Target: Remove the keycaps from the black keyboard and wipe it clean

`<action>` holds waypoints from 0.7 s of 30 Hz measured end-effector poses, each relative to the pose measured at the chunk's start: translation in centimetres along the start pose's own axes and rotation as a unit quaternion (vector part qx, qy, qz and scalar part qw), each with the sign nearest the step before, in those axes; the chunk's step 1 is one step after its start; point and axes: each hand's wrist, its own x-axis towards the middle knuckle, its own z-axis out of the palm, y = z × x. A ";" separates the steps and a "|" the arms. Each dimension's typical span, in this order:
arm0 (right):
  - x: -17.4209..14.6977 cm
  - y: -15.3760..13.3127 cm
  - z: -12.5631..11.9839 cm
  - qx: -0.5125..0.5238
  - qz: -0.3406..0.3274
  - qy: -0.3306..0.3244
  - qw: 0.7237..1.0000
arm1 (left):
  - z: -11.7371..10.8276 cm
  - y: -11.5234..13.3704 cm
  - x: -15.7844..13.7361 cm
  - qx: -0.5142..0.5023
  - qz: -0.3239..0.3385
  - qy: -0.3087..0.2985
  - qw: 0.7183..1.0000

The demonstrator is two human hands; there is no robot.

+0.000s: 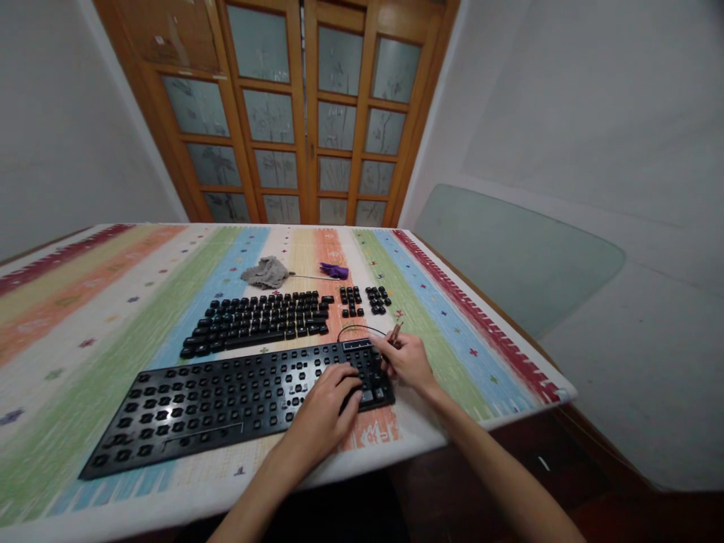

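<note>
A black keyboard (220, 411), most of its keycaps off and its key sockets bare, lies slantwise along the near side of the table. Over its right part rests my left hand (331, 396), fingers curved and slightly apart, thumb separate, with nothing plainly held. My right hand (408, 360) is closed around a slim brownish tool (397, 332) at the number pad; its working end is hidden by the fingers. A few keys (370, 394) are still seated under and beside the hands. Behind the keyboard, loose black keycaps (254, 320) are laid out in keyboard order.
Farther back lie a crumpled grey cloth (265, 273), a thin rod (314, 277) and a purple glove-like item (334, 271). A black cable (362, 326) loops from the keyboard's rear edge. A striped tablecloth (141, 302) covers the table; its right edge (486, 317) runs near a wall.
</note>
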 end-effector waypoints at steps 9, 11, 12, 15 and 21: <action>-0.5 -1.0 -1.1 -0.012 -0.082 -0.010 0.997 | -1.5 0.9 1.6 -0.012 -0.002 0.006 1.000; -0.9 -1.4 -1.2 -0.022 -0.100 -0.003 0.995 | -1.8 1.2 2.3 -0.005 0.013 -0.005 1.000; -1.0 -1.7 -1.3 -0.027 -0.108 0.000 0.994 | -1.9 1.4 2.6 0.000 0.022 -0.012 1.000; -1.4 -2.1 -1.5 -0.044 -0.136 0.012 0.990 | -2.0 1.6 3.4 0.017 0.053 -0.036 0.998; -1.9 -2.7 -2.3 -0.088 -0.174 0.050 0.979 | -1.8 1.3 5.0 0.017 0.112 -0.070 0.991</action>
